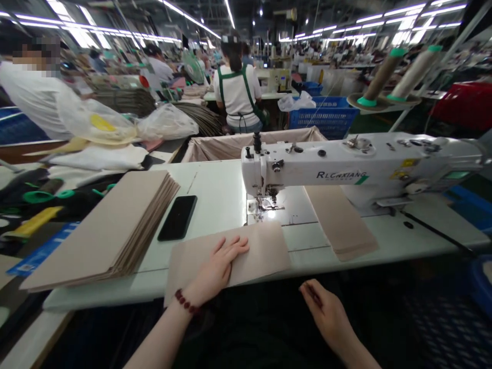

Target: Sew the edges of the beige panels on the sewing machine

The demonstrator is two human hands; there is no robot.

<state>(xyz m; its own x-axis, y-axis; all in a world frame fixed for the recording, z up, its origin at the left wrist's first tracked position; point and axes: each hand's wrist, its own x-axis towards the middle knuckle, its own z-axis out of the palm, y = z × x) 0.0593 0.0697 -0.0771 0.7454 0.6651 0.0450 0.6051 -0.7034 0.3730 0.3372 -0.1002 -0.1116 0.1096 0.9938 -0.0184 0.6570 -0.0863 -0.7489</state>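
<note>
My left hand [217,269] lies flat, fingers stretched out, on a beige fabric piece [265,251] at the front edge of the white table [219,195]. A bead bracelet circles that wrist. My right hand [323,307] hovers below the table edge over my dark lap, fingers loosely together, holding nothing I can see. The fabric piece reaches toward the needle [265,205] of a white sewing machine [357,169].
A thick stack of beige pieces [103,230] lies at the left, a black phone [177,218] beside it. Another beige stack [340,220] sits under the machine arm. Thread cones [384,74] stand at the right. Other workers sit and stand behind, among bags and blue crates [326,115].
</note>
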